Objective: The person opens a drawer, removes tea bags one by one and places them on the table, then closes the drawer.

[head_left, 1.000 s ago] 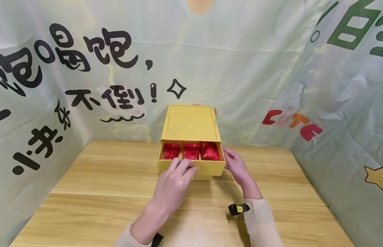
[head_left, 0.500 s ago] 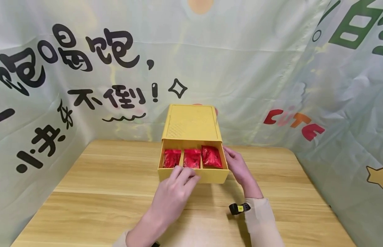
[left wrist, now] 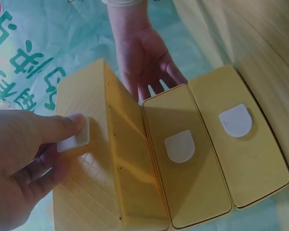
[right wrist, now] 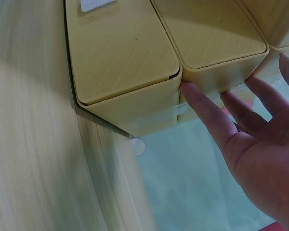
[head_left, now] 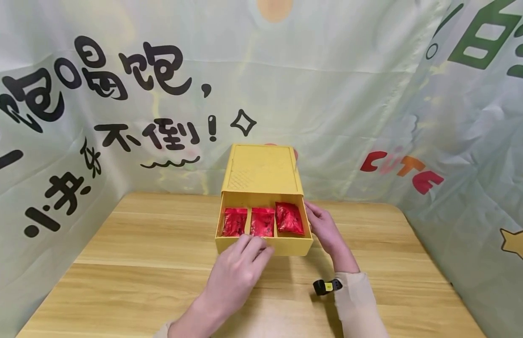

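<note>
A yellow drawer box (head_left: 263,168) stands at the back of the table with its top drawer (head_left: 291,247) pulled out. Inside that drawer, three red foil packets (head_left: 262,222) lie in separate compartments. My left hand (head_left: 233,277) pinches the white tab handle (left wrist: 78,138) on the drawer's front between thumb and fingers. My right hand (right wrist: 260,139) has its extended fingers against the box's right side. In the left wrist view, the middle drawer (left wrist: 192,197) and the bottom drawer (left wrist: 255,168) are closed, each with its own white tab.
The box stands on a wooden table (head_left: 139,234). A printed cloth (head_left: 329,103) hangs behind the table and along both sides. A black wrist strap device (head_left: 326,286) sits at the right sleeve.
My left hand has drawn the top drawer out toward me, and more of the red packets shows. The right hand has stayed at the box's side.
</note>
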`<state>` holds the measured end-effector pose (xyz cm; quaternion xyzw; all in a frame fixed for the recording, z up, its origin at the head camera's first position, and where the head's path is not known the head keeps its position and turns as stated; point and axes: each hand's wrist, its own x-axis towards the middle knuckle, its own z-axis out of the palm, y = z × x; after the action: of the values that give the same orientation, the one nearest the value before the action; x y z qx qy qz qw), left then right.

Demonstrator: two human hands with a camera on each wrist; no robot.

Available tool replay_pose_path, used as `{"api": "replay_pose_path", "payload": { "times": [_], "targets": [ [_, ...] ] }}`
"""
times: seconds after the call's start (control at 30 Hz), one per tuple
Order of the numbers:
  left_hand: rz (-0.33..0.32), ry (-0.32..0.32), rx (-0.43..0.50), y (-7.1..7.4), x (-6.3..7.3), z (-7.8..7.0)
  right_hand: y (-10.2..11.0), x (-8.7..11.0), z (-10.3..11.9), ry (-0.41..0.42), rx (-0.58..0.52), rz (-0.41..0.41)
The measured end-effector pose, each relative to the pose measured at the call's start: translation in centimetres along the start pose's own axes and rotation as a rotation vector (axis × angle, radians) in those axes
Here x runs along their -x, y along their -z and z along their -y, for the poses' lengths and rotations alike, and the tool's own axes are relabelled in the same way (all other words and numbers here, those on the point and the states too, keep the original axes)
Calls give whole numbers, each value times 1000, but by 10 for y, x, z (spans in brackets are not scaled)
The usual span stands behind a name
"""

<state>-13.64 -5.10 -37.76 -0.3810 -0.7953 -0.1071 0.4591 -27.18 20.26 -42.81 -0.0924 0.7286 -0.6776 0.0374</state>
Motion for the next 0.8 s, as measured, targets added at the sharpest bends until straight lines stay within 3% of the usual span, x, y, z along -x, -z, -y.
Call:
{"api": "replay_pose_path", "payload": {
  "times": [0.27, 0.5, 0.67, 0.8],
  "targets": [
    [-48, 44, 13, 8, -8, 5, 1, 0, 0, -4, 7, 3],
    [-60, 112, 62, 24, -22, 24, 0, 0, 0, -9, 6, -7],
    [4, 170, 49, 36, -33, 41, 0, -1, -1, -10, 11, -4],
    [121, 174, 48, 43, -44, 57, 1, -1, 0, -8, 14, -2]
  ]
}}
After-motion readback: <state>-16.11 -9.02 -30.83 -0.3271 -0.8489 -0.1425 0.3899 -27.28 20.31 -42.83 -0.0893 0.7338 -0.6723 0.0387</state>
